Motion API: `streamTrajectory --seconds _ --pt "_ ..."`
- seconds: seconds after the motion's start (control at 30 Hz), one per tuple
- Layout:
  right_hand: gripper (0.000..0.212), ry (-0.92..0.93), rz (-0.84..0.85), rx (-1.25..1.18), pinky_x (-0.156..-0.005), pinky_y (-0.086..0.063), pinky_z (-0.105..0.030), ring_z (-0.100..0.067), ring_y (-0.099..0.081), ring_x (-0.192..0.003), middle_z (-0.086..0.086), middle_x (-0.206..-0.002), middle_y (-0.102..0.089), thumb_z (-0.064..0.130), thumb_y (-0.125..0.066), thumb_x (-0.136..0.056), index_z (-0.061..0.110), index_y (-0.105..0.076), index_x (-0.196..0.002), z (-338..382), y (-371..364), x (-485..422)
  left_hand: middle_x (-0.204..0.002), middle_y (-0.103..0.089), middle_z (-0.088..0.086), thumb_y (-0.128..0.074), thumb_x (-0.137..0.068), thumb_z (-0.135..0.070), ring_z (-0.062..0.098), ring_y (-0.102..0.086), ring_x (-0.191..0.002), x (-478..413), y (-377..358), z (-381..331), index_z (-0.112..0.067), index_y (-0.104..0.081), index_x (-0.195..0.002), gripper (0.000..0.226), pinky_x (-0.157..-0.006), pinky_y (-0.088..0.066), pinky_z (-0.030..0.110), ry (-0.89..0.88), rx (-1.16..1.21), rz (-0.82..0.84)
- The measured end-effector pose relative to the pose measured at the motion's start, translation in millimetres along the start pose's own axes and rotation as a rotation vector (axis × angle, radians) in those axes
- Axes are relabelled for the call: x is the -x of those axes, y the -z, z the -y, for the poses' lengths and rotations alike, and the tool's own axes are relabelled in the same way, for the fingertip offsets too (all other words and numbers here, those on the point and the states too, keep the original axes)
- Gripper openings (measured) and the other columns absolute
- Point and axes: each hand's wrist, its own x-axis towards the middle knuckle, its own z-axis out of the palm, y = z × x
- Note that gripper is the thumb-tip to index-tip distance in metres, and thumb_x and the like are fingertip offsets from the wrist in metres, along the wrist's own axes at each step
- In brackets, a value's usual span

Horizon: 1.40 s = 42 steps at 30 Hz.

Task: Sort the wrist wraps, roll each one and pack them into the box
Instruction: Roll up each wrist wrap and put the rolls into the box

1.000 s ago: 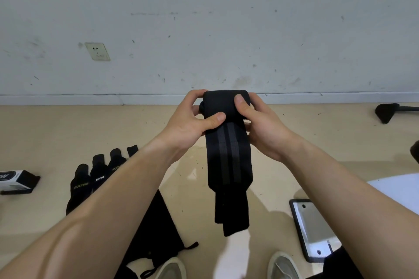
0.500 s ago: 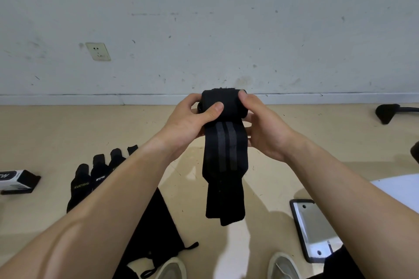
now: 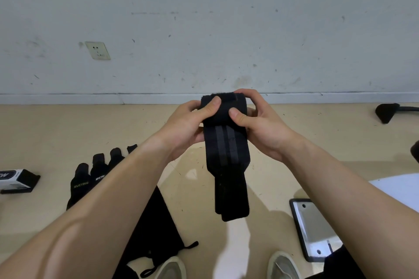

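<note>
Head view: black, grey-striped wrist wrap [image 3: 226, 154], rolled top tight in left hand [image 3: 181, 129] and right hand [image 3: 265, 129].

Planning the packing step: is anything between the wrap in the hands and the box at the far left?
Only the black gloves lie on the floor between the wrap, held up by the left hand and right hand, and the box. They lie flat, so carrying over them looks possible.

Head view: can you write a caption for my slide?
Left hand and right hand grip the rolled top of a black wrap, its tail hanging over the floor.
</note>
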Motion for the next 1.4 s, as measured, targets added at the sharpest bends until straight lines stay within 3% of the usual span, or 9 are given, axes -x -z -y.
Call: streamTrajectory --seconds 0.13,0.33,0.53,0.73,0.9,1.03,1.13,1.23,1.4 --pt "0.045 -0.053 0.026 -0.002 -0.09 -0.059 -0.044 -0.028 -0.071 -0.101 -0.014 -0.12 -0.067 0.016 -0.073 -0.093 0.03 -0.055 -0.131 4.4 1.3 1.2 -0.113 -0.075 0.009 -0.079 -0.077 -0.037 0.027 -0.077 -0.1 -1.4 1.2 0.6 -0.008 -0.064 -0.129 0.062 -0.083 -0.061 0.034 -0.042 0.009 -0.042" --pt "0.045 -0.192 -0.007 0.139 -0.093 -0.059 -0.049 -0.026 -0.075 -0.102 -0.001 -0.123 -0.07 0.061 -0.059 -0.093 0.032 -0.061 -0.128 7.4 -1.8 1.2 -0.118 -0.072 0.015 -0.086 -0.083 -0.021 0.029 -0.075 -0.106 -0.9 -0.8 6.6 -0.018 -0.063 -0.128 0.051 -0.093 -0.061 0.043 -0.077 -0.051 -0.034" --pt "0.04 -0.134 -0.052 0.068 -0.077 -0.061 -0.039 -0.023 -0.076 -0.089 -0.002 -0.104 -0.075 0.043 -0.067 -0.094 0.02 -0.06 -0.126 6.5 0.0 3.0 -0.122 -0.071 0.008 -0.078 -0.09 -0.021 0.023 -0.075 -0.104 0.1 -1.2 6.9 -0.023 -0.06 -0.132 0.046 -0.076 -0.061 0.031 -0.045 -0.057 -0.021" --pt "0.04 -0.095 -0.052 0.11 -0.071 -0.058 -0.036 -0.028 -0.071 -0.083 -0.016 -0.097 -0.068 0.023 -0.071 -0.094 0.02 -0.053 -0.13 4.8 -1.9 2.7 -0.104 -0.076 0.007 -0.063 -0.097 -0.049 0.021 -0.077 -0.088 1.2 -4.6 3.8 -0.007 -0.069 -0.124 0.051 -0.076 -0.061 0.035 0.071 -0.011 0.037" --pt "0.044 -0.062 -0.019 0.153 -0.069 -0.056 -0.031 -0.02 -0.069 -0.08 -0.012 -0.103 -0.066 0.009 -0.069 -0.094 0.027 -0.054 -0.132 6.9 -3.7 4.5 -0.111 -0.07 0.012 -0.068 -0.099 -0.023 0.021 -0.078 -0.083 -1.5 -2.3 4.5 -0.005 -0.06 -0.132 0.039 -0.068 -0.061 0.034 0.053 0.033 -0.058" --pt "0.039 0.02 -0.085 0.192 -0.086 -0.055 -0.033 -0.015 -0.071 -0.104 0.002 -0.124 -0.066 0.03 -0.067 -0.096 0.046 -0.056 -0.129 15.2 -2.0 7.0 -0.107 -0.072 0.007 -0.074 -0.094 -0.022 0.025 -0.078 -0.089 -0.9 3.2 -2.2 -0.009 -0.062 -0.129 0.038 -0.076 -0.063 0.039 0.008 0.11 -0.1" --pt "0.041 0.208 -0.178 0.422 -0.09 -0.047 -0.029 -0.012 -0.062 -0.113 0.013 -0.122 -0.065 0.015 -0.056 -0.078 0.042 -0.066 -0.107 24.8 1.6 11.9 -0.098 -0.078 0.002 -0.077 -0.092 -0.02 0.032 -0.078 -0.097 -0.7 11.9 -6.6 -0.013 -0.061 -0.131 0.043 -0.083 -0.064 0.044 -0.014 0.161 -0.153" --pt "0.052 0.261 -0.024 0.576 -0.086 -0.047 -0.022 -0.006 -0.057 -0.113 0.016 -0.121 -0.063 0.01 -0.05 -0.066 0.042 -0.065 -0.104 30.6 -3.5 25.6 -0.105 -0.076 0.005 -0.078 -0.091 -0.016 0.034 -0.077 -0.101 -1.5 17.3 -6.7 -0.015 -0.059 -0.131 0.045 -0.087 -0.063 0.047 -0.031 0.176 -0.184" --pt "0.021 0.367 -0.025 0.709 -0.09 -0.047 -0.028 -0.01 -0.058 -0.108 0.014 -0.111 -0.06 0.018 -0.076 -0.087 0.037 -0.071 -0.092 26.2 -12.0 32.9 -0.095 -0.073 0.002 -0.076 -0.09 -0.009 0.033 -0.075 -0.096 -4.7 16.3 -3.8 -0.019 -0.059 -0.128 0.043 -0.088 -0.063 0.047 -0.032 0.177 -0.193"
